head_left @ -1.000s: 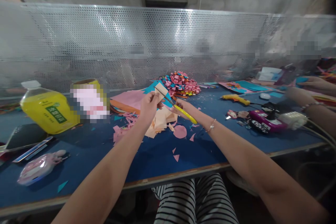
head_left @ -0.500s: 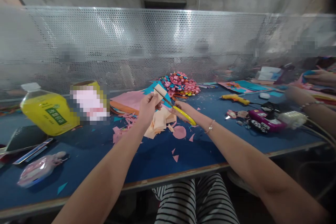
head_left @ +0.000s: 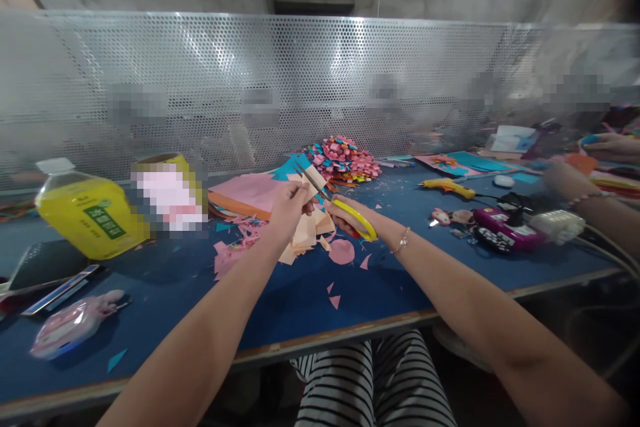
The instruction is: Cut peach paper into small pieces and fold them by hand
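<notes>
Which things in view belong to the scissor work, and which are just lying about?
In use:
left hand, holding peach paper
right hand, holding scissors
peach pieces below, probably

Lying about:
bottle of yellow liquid
glue gun
teal scrap

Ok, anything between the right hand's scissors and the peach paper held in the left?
Nothing visible stands between: the scissors' blades appear to lie across the peach paper, which the left hand holds.

My bare left hand [head_left: 293,201] pinches, forearm [head_left: 235,280] toward one o'clock; my bare right hand [head_left: 346,212] curls, forearm [head_left: 450,277] toward ten.
</notes>
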{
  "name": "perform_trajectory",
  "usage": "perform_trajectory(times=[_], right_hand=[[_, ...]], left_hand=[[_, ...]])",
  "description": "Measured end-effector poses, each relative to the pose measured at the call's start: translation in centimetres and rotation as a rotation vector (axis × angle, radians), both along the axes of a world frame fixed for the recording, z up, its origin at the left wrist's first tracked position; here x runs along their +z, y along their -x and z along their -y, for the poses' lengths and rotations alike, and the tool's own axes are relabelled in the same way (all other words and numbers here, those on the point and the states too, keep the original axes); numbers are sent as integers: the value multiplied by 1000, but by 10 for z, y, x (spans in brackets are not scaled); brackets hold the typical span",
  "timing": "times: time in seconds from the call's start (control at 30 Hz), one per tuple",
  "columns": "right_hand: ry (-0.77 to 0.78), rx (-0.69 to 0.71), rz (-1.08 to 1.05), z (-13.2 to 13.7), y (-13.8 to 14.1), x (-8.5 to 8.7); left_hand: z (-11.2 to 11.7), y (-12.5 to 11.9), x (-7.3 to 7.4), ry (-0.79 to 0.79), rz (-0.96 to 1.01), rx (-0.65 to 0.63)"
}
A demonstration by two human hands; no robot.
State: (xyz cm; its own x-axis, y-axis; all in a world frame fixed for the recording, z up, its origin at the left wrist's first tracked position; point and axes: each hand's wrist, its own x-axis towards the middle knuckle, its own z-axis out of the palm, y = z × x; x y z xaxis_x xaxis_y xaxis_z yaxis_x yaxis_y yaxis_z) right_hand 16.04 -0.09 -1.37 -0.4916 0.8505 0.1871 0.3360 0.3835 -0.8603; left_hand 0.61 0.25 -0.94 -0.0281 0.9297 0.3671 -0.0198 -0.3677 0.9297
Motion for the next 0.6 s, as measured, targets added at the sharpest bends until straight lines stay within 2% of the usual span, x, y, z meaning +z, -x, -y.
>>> perform_trajectory(times=[0.2,0.47,0.6], right_hand=[[1,-10,-5,5,2,1],[11,-121,36,-8,10,-16],[-22,-132,38,-6,12,-14]], left_hand=[[-1,1,1,-7,1,-9],[1,0,3,33,42,-3],[0,1,2,43,48,-1]])
